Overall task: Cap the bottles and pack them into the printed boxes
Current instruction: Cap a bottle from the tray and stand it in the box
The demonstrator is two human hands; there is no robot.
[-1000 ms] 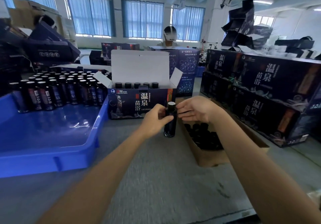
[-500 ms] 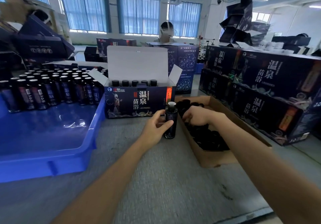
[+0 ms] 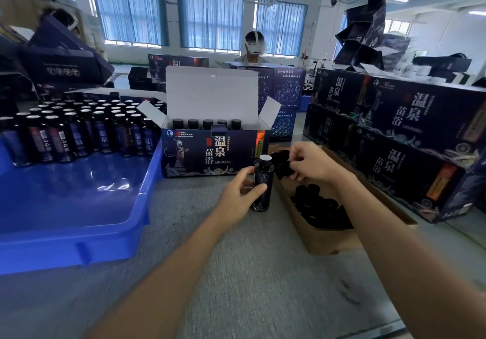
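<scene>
A dark bottle [image 3: 263, 183] with a white sealed mouth and no cap stands on the grey table; my left hand [image 3: 236, 196] grips its body. My right hand [image 3: 313, 162] hovers over the far end of a cardboard tray [image 3: 328, 244] full of black caps [image 3: 318, 207]. Its fingers are curled and appear to pinch one cap. Just behind the bottle stands an open printed box [image 3: 215, 152] with a row of capped bottles [image 3: 207, 123] along its back.
A blue plastic tray [image 3: 79, 207] on the left holds several uncapped bottles [image 3: 79, 133] at its far side. Closed printed boxes [image 3: 394, 141] are stacked on the right. Another person [image 3: 253, 47] sits across the table behind more boxes.
My right hand left the bottle's top, dipped into the cap tray and has risen again with curled fingers. My left hand keeps its hold on the bottle.
</scene>
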